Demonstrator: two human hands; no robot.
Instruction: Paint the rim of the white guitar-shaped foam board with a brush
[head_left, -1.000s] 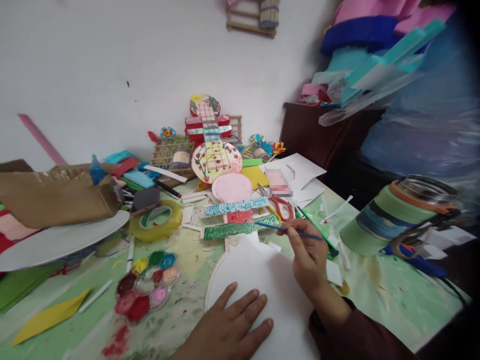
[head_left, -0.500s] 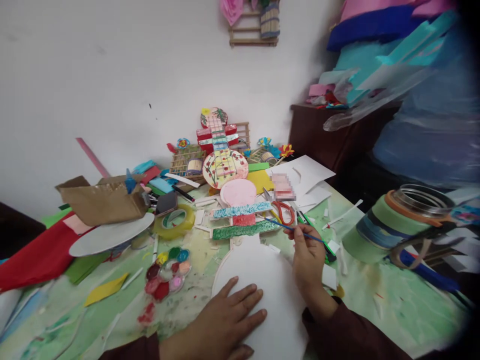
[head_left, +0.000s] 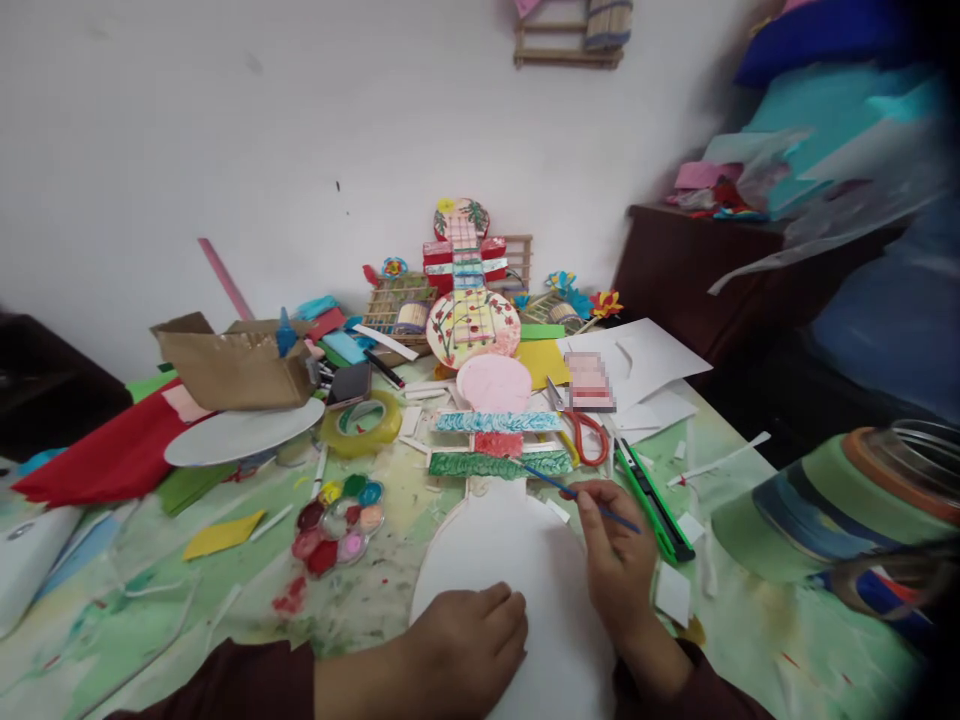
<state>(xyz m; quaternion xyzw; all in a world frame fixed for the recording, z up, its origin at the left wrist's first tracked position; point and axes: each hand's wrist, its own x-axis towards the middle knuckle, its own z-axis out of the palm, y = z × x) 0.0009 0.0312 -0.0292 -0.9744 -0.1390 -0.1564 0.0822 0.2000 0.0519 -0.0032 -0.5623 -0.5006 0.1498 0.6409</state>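
Note:
My right hand (head_left: 616, 550) pinches a thin blue paintbrush (head_left: 553, 480), its tip at the green painted strip (head_left: 480, 464). That strip crosses the neck of a flat guitar-like cutout with a large white body (head_left: 540, 600). Above it are a red painted patch (head_left: 499, 444), a blue-and-white strip (head_left: 495, 422) and a pale pink rounded head (head_left: 495, 384). My left hand (head_left: 465, 645) rests on the white body, fingers curled in and together, nothing visible in them. To the left lies a flower-shaped paint palette (head_left: 337, 525) with several colours.
A green utility knife (head_left: 652, 500), red-handled scissors (head_left: 589, 438) and a green flask (head_left: 810, 500) lie or stand right. Tape (head_left: 361, 422), a brown box (head_left: 232, 365) and a white disc (head_left: 244, 432) are left. A painted guitar model (head_left: 472, 325) stands behind.
My left hand has gone from spread flat to curled on the white body. The brush tip has moved down and left to the green strip. The view has shifted left.

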